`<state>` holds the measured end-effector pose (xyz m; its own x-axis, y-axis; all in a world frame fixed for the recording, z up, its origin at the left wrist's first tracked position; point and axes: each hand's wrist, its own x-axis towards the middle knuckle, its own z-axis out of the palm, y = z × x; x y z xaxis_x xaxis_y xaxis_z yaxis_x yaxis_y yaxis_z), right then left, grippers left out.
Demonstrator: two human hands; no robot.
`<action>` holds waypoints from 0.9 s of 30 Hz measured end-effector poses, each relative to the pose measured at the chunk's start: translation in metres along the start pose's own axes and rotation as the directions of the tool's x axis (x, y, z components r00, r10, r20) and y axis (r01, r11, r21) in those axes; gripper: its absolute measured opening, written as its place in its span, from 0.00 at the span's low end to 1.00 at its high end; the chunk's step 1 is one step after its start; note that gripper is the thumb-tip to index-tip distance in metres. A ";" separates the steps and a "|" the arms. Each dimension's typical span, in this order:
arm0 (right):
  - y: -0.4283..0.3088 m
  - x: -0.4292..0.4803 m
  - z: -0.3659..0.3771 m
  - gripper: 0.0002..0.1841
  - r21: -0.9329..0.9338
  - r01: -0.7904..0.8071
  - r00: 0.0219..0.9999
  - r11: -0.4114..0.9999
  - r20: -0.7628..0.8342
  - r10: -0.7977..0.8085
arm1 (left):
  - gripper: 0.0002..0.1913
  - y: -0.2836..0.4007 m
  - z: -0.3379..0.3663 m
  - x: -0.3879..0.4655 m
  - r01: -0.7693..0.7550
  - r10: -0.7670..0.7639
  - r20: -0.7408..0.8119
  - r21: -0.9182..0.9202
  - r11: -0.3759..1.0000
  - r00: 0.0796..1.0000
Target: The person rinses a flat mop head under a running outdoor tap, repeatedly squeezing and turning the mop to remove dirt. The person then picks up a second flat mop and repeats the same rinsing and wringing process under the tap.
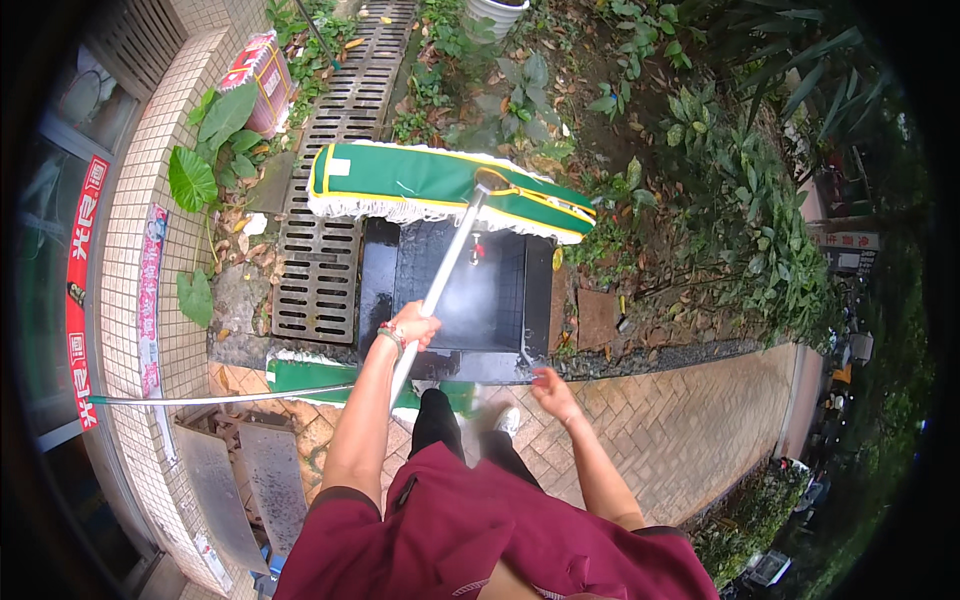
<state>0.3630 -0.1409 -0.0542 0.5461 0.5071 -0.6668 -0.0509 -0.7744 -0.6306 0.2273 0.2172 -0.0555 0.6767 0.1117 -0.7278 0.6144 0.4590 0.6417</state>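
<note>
My left hand grips the white metal pole of a flat dust mop. The wide green mop head, edged in yellow with white fringe, is raised across the far rim of a black tiled basin. A tap with a red part shows beyond the pole. My right hand hangs near the basin's front right corner, holding nothing, its fingers partly curled and apart. Behind my legs and the pole, a second green mop head lies on the paving.
The second mop's handle reaches left to the tiled wall. A slotted drain grate runs along the basin's left side. Plants grow to the right. Grey boards lie at lower left, and brick paving stretches right.
</note>
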 end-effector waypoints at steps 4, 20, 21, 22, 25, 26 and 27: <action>0.030 -0.002 0.047 0.23 0.034 -0.103 0.984 0.994 0.150 0.097 | 0.12 -0.010 -0.024 -0.007 -0.055 0.082 -0.092 0.270 0.961 0.992; 0.156 -0.105 0.033 0.13 0.421 -0.461 0.878 0.781 0.089 0.470 | 0.33 0.016 -0.212 -0.036 0.659 0.795 -0.546 0.704 0.265 0.264; 0.162 -0.112 0.036 0.12 0.454 -0.475 0.867 0.754 0.092 0.490 | 0.34 0.005 -0.202 -0.038 0.662 0.752 -0.544 0.724 0.195 0.372; 0.168 -0.119 0.040 0.12 0.477 -0.471 0.868 0.742 0.102 0.486 | 0.33 -0.019 -0.185 -0.041 0.602 0.828 -0.429 0.785 0.145 0.360; 0.190 -0.134 0.045 0.12 0.518 -0.492 0.852 0.700 0.121 0.510 | 0.30 -0.127 -0.133 -0.061 0.470 0.757 -0.455 0.854 0.223 0.468; 0.200 -0.136 0.047 0.11 0.532 -0.496 0.850 0.686 0.136 0.509 | 0.29 -0.173 -0.115 -0.074 0.460 0.731 -0.481 0.850 0.255 0.484; 0.211 -0.138 0.050 0.11 0.537 -0.516 0.837 0.668 0.150 0.526 | 0.27 -0.220 -0.101 -0.095 0.329 0.632 -0.524 0.851 0.409 0.571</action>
<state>0.2348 -0.3556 -0.1152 0.3049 0.0734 -0.9496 -0.7646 -0.5756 -0.2900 -0.0136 0.1949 -0.1519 0.5619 0.8159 -0.1363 0.8191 -0.5258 0.2293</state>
